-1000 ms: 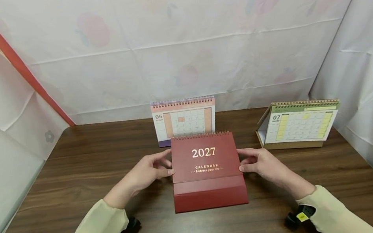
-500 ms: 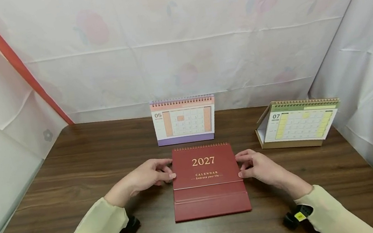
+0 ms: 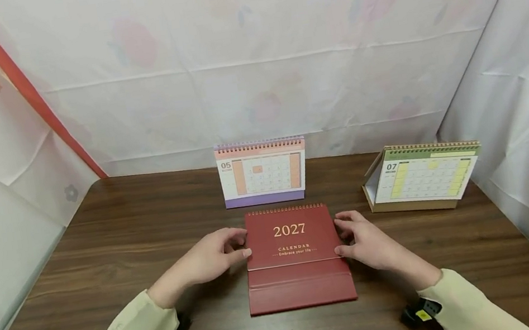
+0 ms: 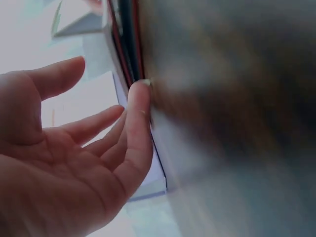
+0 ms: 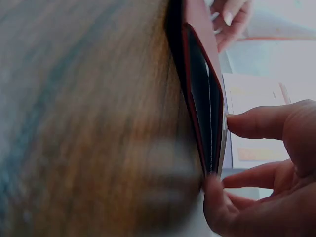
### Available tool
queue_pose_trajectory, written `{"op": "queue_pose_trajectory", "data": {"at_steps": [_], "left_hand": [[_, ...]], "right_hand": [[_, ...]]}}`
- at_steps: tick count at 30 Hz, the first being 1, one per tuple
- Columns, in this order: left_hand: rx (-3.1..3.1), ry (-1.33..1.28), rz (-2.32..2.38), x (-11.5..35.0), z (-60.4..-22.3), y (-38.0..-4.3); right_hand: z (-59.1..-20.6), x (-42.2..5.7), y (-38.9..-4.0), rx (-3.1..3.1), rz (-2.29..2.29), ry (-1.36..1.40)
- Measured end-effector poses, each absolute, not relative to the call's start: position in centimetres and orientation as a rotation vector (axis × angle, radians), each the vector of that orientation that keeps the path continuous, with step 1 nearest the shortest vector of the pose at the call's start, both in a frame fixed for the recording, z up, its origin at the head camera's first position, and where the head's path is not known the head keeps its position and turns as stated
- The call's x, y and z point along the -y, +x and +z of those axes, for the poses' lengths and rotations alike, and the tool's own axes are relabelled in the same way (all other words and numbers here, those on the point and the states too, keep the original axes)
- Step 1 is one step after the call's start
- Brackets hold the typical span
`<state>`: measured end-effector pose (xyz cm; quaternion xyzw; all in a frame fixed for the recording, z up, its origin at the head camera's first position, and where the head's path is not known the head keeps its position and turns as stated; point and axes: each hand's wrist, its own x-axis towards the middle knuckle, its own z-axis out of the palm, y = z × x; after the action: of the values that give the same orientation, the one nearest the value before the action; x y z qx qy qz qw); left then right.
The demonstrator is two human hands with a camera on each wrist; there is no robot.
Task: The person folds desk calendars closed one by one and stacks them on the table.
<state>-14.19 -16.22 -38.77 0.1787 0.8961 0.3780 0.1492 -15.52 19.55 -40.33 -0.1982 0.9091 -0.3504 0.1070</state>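
A dark red desk calendar (image 3: pixel 291 237), marked 2027 in gold, lies nearly flat at the middle of the table, its spiral binding away from me. Its lower flap (image 3: pixel 303 293) spreads toward me. My left hand (image 3: pixel 208 256) is at its left side; in the left wrist view a fingertip meets the calendar's edge (image 4: pixel 129 47) while the thumb stands apart. My right hand (image 3: pixel 372 240) is at the right side, thumb tip at the cover's edge and fingers loosely bent. In the right wrist view the calendar's folded side (image 5: pixel 205 98) shows a narrow gap between its boards.
Behind the red calendar stands a purple-based calendar (image 3: pixel 263 173) showing 05. A green-topped calendar (image 3: pixel 423 176) showing 07 stands at the right, turned at an angle. White curtains (image 3: pixel 252 76) enclose the back and sides of the brown table (image 3: pixel 149 215).
The red calendar has sunk from a raised slant to nearly flat, its flap spreading toward me. Both hands came down with it; lately the left thumb has eased off the edge.
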Motion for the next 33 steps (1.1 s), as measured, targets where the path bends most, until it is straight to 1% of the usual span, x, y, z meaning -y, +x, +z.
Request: {"op": "queue_pose_trajectory", "data": {"at_steps": [5, 11, 15, 23, 33], "left_hand": [[-2.774, 0.715, 0.813, 15.5, -38.5, -12.6], [-2.893, 0.84, 0.541, 14.6, -38.9, -11.1], [-2.913, 0.942, 0.416, 14.5, -39.2, -10.3], [-2.876, 1.141, 0.195, 14.3, -39.6, -9.2], [-2.806, 1.2, 0.09, 14.1, -39.7, -8.3]], "right_hand": [[-39.9, -19.1, -14.3, -2.78, -0.829, -0.708], [-40.1, -19.1, -12.8, -2.751, -0.734, -0.936], [-40.1, -19.1, -12.1, -2.677, -0.695, -1.03], [-39.9, -19.1, -10.4, -2.594, -0.572, -1.083], [-39.7, -18.7, -9.6, -2.574, -0.411, -1.095]]}}
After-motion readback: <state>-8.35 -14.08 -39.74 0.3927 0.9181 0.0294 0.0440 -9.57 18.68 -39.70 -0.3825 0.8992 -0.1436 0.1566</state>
